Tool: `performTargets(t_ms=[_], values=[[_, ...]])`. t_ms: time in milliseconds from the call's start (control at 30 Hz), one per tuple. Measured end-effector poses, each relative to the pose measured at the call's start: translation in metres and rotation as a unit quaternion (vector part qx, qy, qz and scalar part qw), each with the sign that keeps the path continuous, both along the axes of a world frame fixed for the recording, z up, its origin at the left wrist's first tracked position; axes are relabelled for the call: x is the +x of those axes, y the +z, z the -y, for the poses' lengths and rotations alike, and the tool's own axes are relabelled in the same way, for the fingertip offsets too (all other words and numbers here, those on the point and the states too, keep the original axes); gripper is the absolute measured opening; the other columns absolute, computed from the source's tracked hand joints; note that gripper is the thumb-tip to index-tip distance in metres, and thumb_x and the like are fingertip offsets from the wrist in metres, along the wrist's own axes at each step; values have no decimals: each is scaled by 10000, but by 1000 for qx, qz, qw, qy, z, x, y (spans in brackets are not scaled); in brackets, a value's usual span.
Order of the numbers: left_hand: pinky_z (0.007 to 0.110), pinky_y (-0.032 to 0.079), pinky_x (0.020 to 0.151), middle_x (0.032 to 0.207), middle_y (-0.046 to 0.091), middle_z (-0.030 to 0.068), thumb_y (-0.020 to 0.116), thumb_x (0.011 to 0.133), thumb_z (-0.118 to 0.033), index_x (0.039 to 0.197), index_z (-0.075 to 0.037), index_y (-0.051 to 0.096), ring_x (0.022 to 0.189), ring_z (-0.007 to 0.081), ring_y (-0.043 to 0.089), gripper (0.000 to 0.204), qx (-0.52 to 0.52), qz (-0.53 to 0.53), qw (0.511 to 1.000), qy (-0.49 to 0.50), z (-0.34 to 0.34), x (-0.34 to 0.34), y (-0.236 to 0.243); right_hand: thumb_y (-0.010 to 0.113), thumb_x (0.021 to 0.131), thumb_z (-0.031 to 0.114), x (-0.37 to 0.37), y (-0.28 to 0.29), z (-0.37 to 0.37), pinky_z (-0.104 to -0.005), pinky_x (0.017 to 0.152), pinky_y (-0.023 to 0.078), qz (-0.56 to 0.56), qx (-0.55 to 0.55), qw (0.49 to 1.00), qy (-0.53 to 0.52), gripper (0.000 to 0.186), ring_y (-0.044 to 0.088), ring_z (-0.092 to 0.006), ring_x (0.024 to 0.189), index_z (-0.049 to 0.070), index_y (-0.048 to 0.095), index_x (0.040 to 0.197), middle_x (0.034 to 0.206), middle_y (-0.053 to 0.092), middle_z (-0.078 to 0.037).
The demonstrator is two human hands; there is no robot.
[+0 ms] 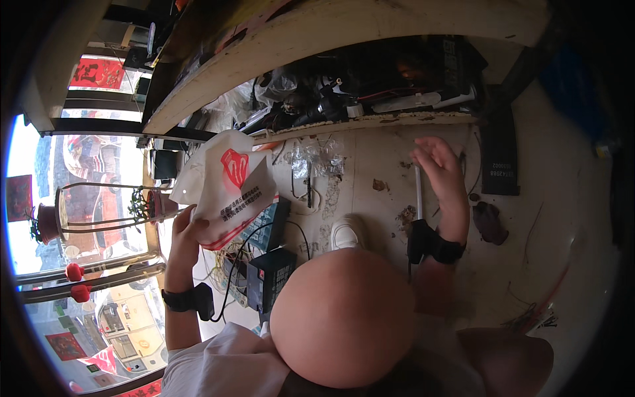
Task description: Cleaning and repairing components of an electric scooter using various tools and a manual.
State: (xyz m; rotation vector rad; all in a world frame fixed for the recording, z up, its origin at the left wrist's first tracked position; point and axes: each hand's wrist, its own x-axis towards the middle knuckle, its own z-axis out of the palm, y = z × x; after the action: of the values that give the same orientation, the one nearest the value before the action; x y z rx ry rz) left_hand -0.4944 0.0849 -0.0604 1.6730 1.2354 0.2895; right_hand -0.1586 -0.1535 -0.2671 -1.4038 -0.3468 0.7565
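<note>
A white plastic bag (210, 192) with a red emblem and dark print hangs crumpled at the left, its lower left edge gripped by my left hand (187, 231). To the right, my right hand (442, 165) is raised over the floor below the shelf, fingers loosely bent and apart, with nothing visible held. A thin white strip (419, 192) runs just beside its fingertips; whether they touch it I cannot tell. Both wrists wear a black band with a small box. Clear crinkled plastic wrap (319, 155) lies between the hands, near the shelf's lower edge.
Ahead, a worn shelf (370, 124) holds dark tools and cables. Teal boxes (268, 225) and a dark box (271, 274) stand by my left arm, with loose wires. A long black box (499, 152) and a dark crumpled item (489, 223) lie right. Glass panes (99, 198) line the left.
</note>
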Motion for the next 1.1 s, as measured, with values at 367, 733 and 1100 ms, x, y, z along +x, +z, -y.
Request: performTargets(t_ms=[367, 733, 1100], values=[[430, 465, 924, 1171, 532, 179, 496, 688, -147, 1266, 42, 425, 1091, 310, 542, 612, -98, 214, 971, 35, -9, 31, -34, 691, 815, 247, -57, -26, -59, -332, 941, 437, -219, 269, 928, 137, 711, 525, -208, 1143, 7, 334, 1380, 1259, 533, -141], [439, 418, 996, 1267, 483, 125, 529, 796, 26, 1304, -60, 390, 1177, 270, 484, 534, 1, 275, 956, -101, -116, 168, -75, 658, 790, 161, 78, 37, -128, -366, 878, 475, 200, 238, 939, -145, 605, 584, -325, 1059, 3, 404, 1315, 1176, 581, -212], [444, 230, 1089, 1462, 259, 219, 571, 894, -164, 1376, -42, 382, 1334, 345, 299, 533, 350, -18, 926, -138, -271, 164, -145, 617, 718, 65, 62, 31, -182, -422, 1018, 356, 343, 120, 925, -108, 582, 375, -389, 1241, 18, 459, 1276, 1340, 387, -227]])
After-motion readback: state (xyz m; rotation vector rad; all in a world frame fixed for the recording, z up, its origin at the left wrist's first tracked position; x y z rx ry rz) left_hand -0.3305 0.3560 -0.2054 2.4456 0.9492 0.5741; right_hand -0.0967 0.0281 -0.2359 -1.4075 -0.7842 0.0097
